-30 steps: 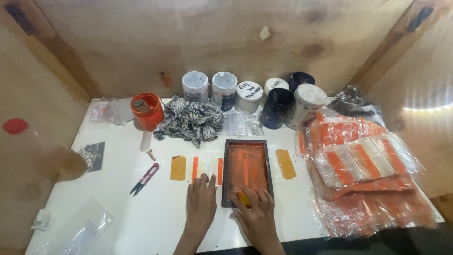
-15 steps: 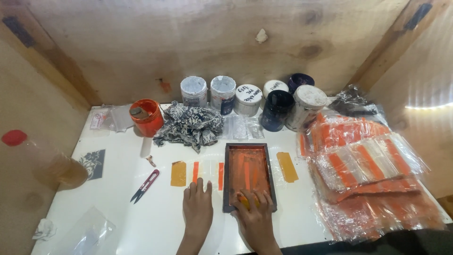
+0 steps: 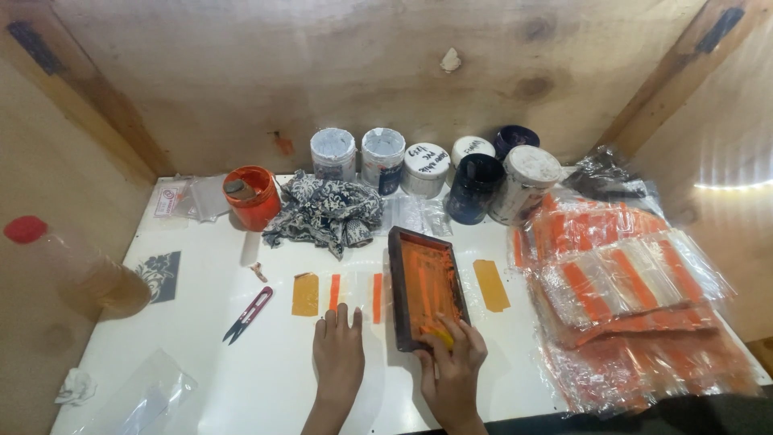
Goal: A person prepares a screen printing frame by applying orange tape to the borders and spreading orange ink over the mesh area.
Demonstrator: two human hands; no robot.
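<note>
Lower centre: left hand [image 3: 338,358] flat, fingers spread, pressing on table [image 3: 241,379] beside clear strip [image 3: 354,292]. Right hand [image 3: 452,370] grips yellow squeegee [image 3: 439,334] at near end of orange-inked screen frame [image 3: 427,286]. Snips [image 3: 248,314] lie left.

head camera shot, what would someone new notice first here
The small dark frame smeared with orange ink sits mid-table, with the right hand pressing a yellow tool at its near end and the left hand flat beside it. To the right lies a heap of orange-striped clear bags; jars line the back wall.
</note>
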